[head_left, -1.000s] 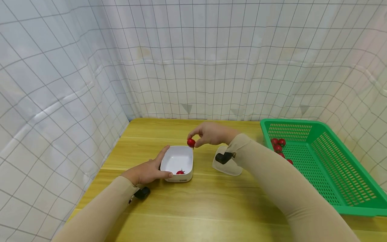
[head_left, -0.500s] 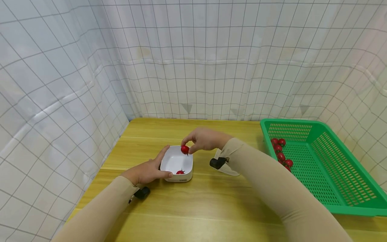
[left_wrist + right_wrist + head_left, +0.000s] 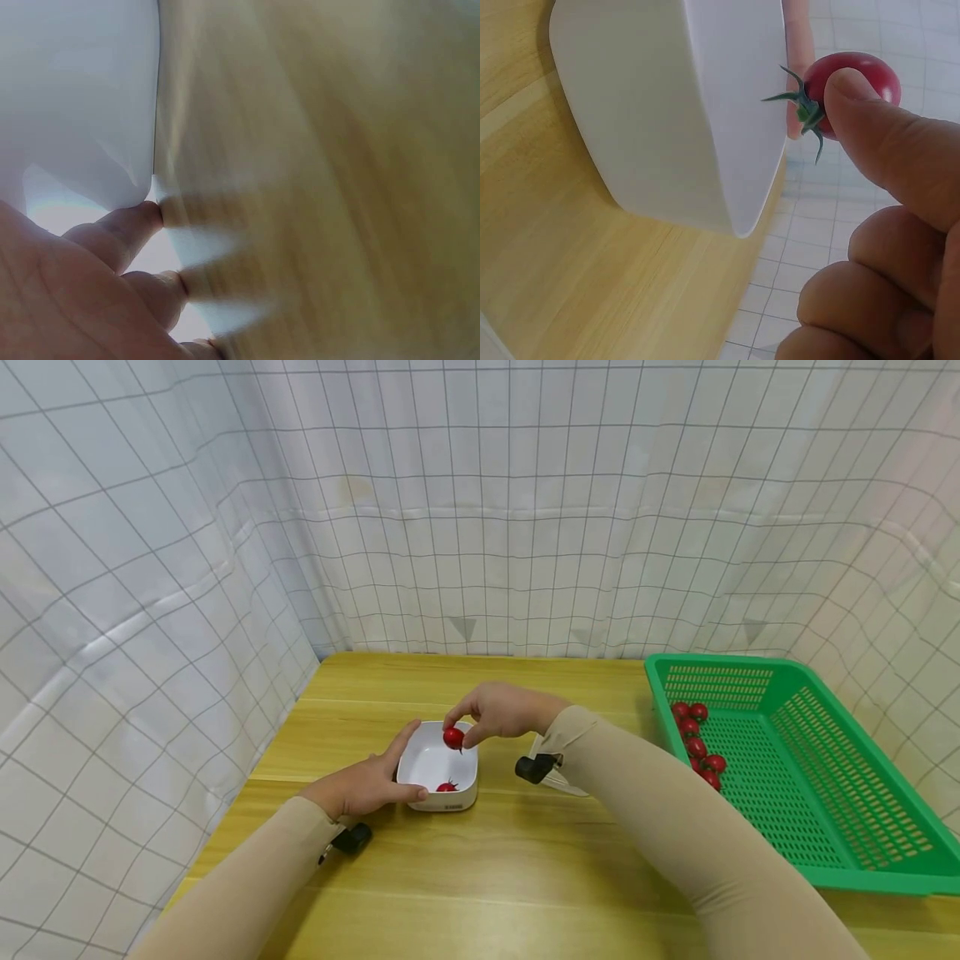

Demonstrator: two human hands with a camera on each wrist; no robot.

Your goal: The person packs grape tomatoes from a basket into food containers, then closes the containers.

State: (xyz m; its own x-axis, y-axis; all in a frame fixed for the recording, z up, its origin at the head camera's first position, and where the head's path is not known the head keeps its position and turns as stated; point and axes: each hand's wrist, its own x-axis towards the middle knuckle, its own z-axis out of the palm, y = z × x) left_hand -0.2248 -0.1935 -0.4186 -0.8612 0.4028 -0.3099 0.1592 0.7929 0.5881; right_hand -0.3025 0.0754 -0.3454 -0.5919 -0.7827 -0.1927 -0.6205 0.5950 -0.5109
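Note:
A square white plastic container (image 3: 442, 804) stands on the table with one cherry tomato (image 3: 447, 787) lying inside near its front wall. My left hand (image 3: 369, 783) holds the container at its left side, thumb on the near rim and fingers spread along the outer wall; the left wrist view has these fingers (image 3: 127, 229) against the white wall and the tabletop. Between thumb and index finger, my right hand (image 3: 504, 710) pinches a second cherry tomato (image 3: 453, 738) over the container's opening. In the right wrist view its green stem (image 3: 808, 112) points toward the container.
To the right, a green basket (image 3: 795, 797) holds several cherry tomatoes (image 3: 696, 747) along its left wall. A pale translucent lid (image 3: 566, 784) lies on the wooden table (image 3: 480, 885), partly covered by my right wrist. Gridded white curtains (image 3: 525, 527) surround the table.
My right hand has moved left and toward me, carrying the pinched cherry tomato from beyond the container's right rim to over its opening. My left hand and the container have stayed put.

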